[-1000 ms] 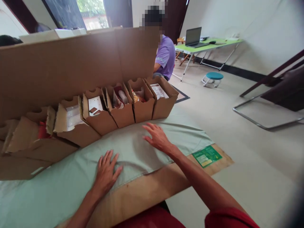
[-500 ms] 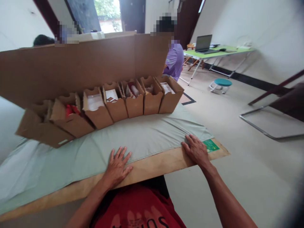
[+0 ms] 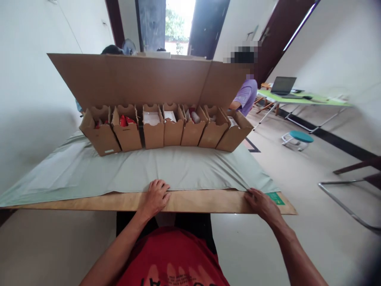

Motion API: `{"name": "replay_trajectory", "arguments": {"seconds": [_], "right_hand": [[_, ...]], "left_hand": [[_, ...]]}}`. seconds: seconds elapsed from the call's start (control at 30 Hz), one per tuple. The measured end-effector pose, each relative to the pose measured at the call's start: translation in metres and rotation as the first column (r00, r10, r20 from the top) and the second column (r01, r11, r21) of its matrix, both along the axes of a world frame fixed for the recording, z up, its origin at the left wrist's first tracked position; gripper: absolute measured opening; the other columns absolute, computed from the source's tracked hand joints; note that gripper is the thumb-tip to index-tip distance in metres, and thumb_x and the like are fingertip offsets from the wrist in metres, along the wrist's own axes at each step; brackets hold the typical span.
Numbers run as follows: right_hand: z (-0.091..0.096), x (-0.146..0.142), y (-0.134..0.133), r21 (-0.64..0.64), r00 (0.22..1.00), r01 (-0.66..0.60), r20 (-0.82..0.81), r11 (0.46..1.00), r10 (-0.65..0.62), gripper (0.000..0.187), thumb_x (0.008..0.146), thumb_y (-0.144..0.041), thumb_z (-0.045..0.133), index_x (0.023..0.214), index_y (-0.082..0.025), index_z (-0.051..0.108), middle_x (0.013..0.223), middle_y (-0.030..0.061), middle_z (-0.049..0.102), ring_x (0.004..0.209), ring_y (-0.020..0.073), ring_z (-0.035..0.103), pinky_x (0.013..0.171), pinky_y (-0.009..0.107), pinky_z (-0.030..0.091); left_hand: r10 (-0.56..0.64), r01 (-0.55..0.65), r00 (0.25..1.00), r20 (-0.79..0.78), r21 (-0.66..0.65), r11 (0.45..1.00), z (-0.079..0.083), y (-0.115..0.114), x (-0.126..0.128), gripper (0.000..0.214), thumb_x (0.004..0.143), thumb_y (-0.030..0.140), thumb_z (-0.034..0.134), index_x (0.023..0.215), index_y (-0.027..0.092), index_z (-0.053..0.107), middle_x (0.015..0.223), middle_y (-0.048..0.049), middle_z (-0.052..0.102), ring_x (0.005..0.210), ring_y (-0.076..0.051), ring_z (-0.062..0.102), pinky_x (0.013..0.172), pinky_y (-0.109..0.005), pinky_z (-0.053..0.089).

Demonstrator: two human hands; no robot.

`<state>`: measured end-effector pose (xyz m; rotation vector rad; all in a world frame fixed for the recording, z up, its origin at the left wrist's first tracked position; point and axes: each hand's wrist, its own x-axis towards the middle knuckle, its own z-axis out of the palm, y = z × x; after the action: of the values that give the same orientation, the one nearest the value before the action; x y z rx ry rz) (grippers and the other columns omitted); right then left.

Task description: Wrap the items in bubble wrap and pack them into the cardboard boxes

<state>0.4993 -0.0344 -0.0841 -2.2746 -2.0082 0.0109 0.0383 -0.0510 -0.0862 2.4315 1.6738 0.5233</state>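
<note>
A pale green cloth (image 3: pixel 127 171) covers most of a wooden table (image 3: pixel 196 201), leaving a bare strip along the near edge. My left hand (image 3: pixel 156 195) rests at the cloth's front edge, its fingers curled together over the fabric. Farther right, my right hand (image 3: pixel 263 203) pinches the same edge, and creases fan out from its fingertips. Beyond both hands stands a row of several open cardboard bins (image 3: pixel 190 135). Red packets (image 3: pixel 126 120) show in one bin and a white item (image 3: pixel 151 118) in another. Neither hand touches the bins.
Behind the bins rises a tall cardboard panel (image 3: pixel 154 81). A person in a purple shirt (image 3: pixel 247 95) is beyond its right end. To the right are a green folding table (image 3: pixel 324 99) with a laptop (image 3: pixel 283 85), a teal stool (image 3: pixel 301 136) and a metal-framed chair (image 3: pixel 351 212).
My left hand's spread fingers have curled in at the cloth edge. The right hand has closed on the cloth, creasing it. My view has swung left, so the table sits straighter.
</note>
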Motion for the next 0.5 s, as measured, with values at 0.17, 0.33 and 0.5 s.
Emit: {"name": "replay_trajectory", "arguments": {"seconds": [0.17,0.33,0.5], "right_hand": [[0.006,-0.006,-0.004,0.001,1.000,0.016,0.004,1.000,-0.016,0.035,0.094,-0.028,0.047,0.114,-0.016,0.073,0.131,0.0180,0.070,0.120,0.0319,0.067,0.103,0.042,0.050],[0.013,-0.009,-0.005,-0.031,0.999,0.036,-0.002,0.999,-0.036,0.031,0.094,-0.028,0.050,0.113,-0.018,0.072,0.128,0.0148,0.071,0.115,0.0304,0.069,0.097,0.038,0.051],[0.017,-0.007,-0.003,-0.094,0.998,0.040,-0.049,0.995,-0.045,0.032,0.092,-0.028,0.050,0.109,-0.015,0.074,0.123,0.0188,0.072,0.112,0.0355,0.069,0.093,0.042,0.051]], "left_hand": [[0.016,-0.017,1.000,0.012,0.053,0.998,-0.002,0.002,0.003,0.016,0.093,0.020,0.060,0.104,0.022,0.070,0.107,-0.0073,0.068,0.104,-0.027,0.058,0.095,-0.042,0.046],[-0.001,-0.014,0.995,0.097,0.151,0.988,-0.019,0.004,0.003,0.014,0.092,0.017,0.059,0.099,0.021,0.071,0.102,-0.0065,0.068,0.098,-0.026,0.058,0.089,-0.041,0.047],[-0.033,-0.006,0.986,0.161,0.239,0.971,-0.036,0.006,0.000,0.015,0.092,0.016,0.058,0.099,0.021,0.071,0.101,-0.0067,0.069,0.097,-0.026,0.059,0.088,-0.041,0.047]]}}
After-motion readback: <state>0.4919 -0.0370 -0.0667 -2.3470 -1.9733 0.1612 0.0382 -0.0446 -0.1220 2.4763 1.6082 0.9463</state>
